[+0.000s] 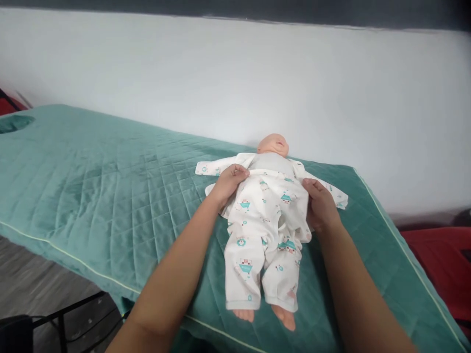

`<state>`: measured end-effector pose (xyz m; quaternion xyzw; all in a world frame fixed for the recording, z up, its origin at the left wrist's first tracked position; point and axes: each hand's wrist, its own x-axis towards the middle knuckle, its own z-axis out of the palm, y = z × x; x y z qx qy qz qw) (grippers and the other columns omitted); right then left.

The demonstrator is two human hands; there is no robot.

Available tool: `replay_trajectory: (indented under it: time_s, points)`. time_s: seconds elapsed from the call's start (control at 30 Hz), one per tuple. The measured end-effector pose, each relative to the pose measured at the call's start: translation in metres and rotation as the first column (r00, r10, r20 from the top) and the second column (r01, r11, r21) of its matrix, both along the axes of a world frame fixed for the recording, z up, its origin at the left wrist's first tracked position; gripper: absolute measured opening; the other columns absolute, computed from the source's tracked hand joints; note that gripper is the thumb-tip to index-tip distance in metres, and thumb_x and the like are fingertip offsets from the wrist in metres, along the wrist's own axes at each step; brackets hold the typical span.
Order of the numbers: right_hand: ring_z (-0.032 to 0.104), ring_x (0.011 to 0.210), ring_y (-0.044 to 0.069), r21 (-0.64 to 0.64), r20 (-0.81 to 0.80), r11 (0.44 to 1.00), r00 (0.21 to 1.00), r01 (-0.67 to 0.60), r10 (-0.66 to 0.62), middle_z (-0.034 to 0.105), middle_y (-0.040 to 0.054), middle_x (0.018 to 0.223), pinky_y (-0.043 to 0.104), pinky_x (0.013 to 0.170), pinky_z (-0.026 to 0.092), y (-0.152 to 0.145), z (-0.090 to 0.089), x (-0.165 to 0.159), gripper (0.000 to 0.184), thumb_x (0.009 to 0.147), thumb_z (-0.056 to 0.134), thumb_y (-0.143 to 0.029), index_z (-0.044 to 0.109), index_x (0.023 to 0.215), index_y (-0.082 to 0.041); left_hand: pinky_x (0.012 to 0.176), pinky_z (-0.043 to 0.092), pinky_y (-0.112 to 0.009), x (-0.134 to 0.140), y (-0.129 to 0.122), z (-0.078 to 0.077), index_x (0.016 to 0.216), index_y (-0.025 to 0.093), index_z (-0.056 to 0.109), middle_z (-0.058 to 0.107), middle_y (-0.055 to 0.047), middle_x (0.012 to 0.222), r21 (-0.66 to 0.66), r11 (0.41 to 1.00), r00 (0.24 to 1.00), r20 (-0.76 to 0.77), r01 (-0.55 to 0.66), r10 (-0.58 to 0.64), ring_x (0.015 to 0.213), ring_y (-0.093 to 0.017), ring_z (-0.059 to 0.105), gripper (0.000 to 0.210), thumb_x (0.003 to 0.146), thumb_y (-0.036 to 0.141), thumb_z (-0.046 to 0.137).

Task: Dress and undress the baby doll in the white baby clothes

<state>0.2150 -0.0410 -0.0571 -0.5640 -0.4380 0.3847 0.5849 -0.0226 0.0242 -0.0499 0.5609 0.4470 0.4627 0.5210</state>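
Forms a long bed of quilted teal fabric [91, 196].
Bears, face up, a baby doll [271, 159] in white printed clothes [265, 201].

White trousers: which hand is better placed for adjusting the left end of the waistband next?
Probably the left hand: its fingertips are at that end of the waistband, while the right hand is across, at the white trousers' opposite side.

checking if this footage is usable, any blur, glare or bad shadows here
Head view: soft light on the white wall, no harsh glare; head view: the green cover darkens beside the right forearm, probably shadow; head view: the print on the trousers is readable though slightly soft; head view: the floor at lower left looks smeared.
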Motion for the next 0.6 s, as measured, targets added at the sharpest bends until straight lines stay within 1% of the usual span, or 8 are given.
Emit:
replay_trajectory:
  time_s: [0.07,0.1,0.13,0.2,0.3,0.43,0.53,0.6]
  points:
    - [0.057,0.063,0.017,-0.062,-0.13,0.998,0.992,-0.007,-0.001,0.063,-0.0005,0.075,0.031,0.06,0.049,-0.005,-0.005,0.006,0.034,0.072,0.072,-0.051,0.055,0.083,-0.024,0.074,0.047,-0.028,-0.01,-0.001,-0.003,0.088,0.019,0.058,0.063,0.0,0.084,-0.042,0.99,0.989,0.062,0.135,-0.133,0.076,-0.014,0.057,0.022,0.077,0.037,0.066]
    - [0.057,0.063,0.017,-0.089,-0.128,0.996,0.992,-0.015,0.003,0.063,-0.0004,0.076,0.03,0.059,0.049,-0.008,-0.006,0.009,0.033,0.073,0.073,-0.05,0.056,0.084,-0.024,0.073,0.046,-0.027,-0.015,-0.002,-0.003,0.088,0.019,0.059,0.063,0.0,0.084,-0.048,0.983,0.983,0.054,0.178,-0.175,0.076,-0.014,0.057,0.023,0.076,0.037,0.067]
    - [0.057,0.063,0.017,-0.117,-0.085,0.993,0.996,-0.031,0.021,0.064,-0.0002,0.076,0.029,0.058,0.049,-0.01,-0.006,0.012,0.033,0.073,0.073,-0.05,0.058,0.085,-0.023,0.072,0.046,-0.026,-0.019,-0.003,-0.001,0.087,0.018,0.059,0.063,0.001,0.083,-0.048,0.978,0.979,0.02,0.203,-0.202,0.075,-0.014,0.056,0.022,0.076,0.036,0.067]
    - [0.055,0.061,0.016,-0.175,0.075,0.983,0.994,-0.06,0.074,0.064,0.0,0.074,0.027,0.054,0.046,-0.015,-0.004,0.016,0.034,0.074,0.072,-0.052,0.06,0.084,-0.022,0.071,0.044,-0.026,-0.025,-0.005,0.002,0.088,0.018,0.06,0.062,0.001,0.082,-0.03,0.974,0.97,-0.087,0.224,-0.226,0.074,-0.013,0.055,0.019,0.077,0.034,0.064]
    - [0.053,0.058,0.014,-0.26,0.297,0.961,0.94,-0.092,0.171,0.063,0.0,0.069,0.024,0.049,0.042,-0.021,0.003,0.021,0.036,0.077,0.067,-0.055,0.061,0.082,-0.021,0.073,0.044,-0.028,-0.03,-0.008,0.008,0.091,0.019,0.061,0.065,0.0,0.086,0.019,0.968,0.933,-0.274,0.249,-0.235,0.076,-0.015,0.056,0.015,0.077,0.025,0.058]
    - [0.056,0.064,0.015,-0.263,0.391,0.945,0.875,-0.192,0.286,0.066,0.0003,0.075,0.025,0.055,0.044,-0.027,0.008,0.03,0.029,0.079,0.065,-0.049,0.06,0.085,-0.021,0.077,0.044,-0.031,-0.032,-0.012,0.012,0.089,0.018,0.063,0.068,-0.002,0.092,0.063,0.965,0.842,-0.506,0.254,-0.188,0.084,-0.019,0.059,0.02,0.073,0.015,0.051]
    - [0.06,0.074,0.018,-0.266,0.445,0.926,0.818,-0.266,0.363,0.069,0.0013,0.084,0.026,0.062,0.047,-0.029,0.004,0.034,0.02,0.078,0.064,-0.038,0.06,0.089,-0.021,0.078,0.044,-0.032,-0.03,-0.013,0.01,0.09,0.018,0.063,0.069,-0.004,0.096,0.094,0.969,0.816,-0.562,0.228,-0.137,0.088,-0.021,0.06,0.022,0.074,0.014,0.049]
    - [0.062,0.078,0.02,-0.284,0.527,0.929,0.771,-0.238,0.358,0.071,0.0018,0.087,0.027,0.064,0.047,-0.027,-0.001,0.033,0.018,0.074,0.065,-0.032,0.06,0.088,-0.021,0.081,0.045,-0.033,-0.029,-0.013,0.006,0.092,0.018,0.063,0.07,-0.004,0.099,0.111,0.971,0.82,-0.561,0.211,-0.114,0.09,-0.021,0.061,0.023,0.076,0.015,0.047]
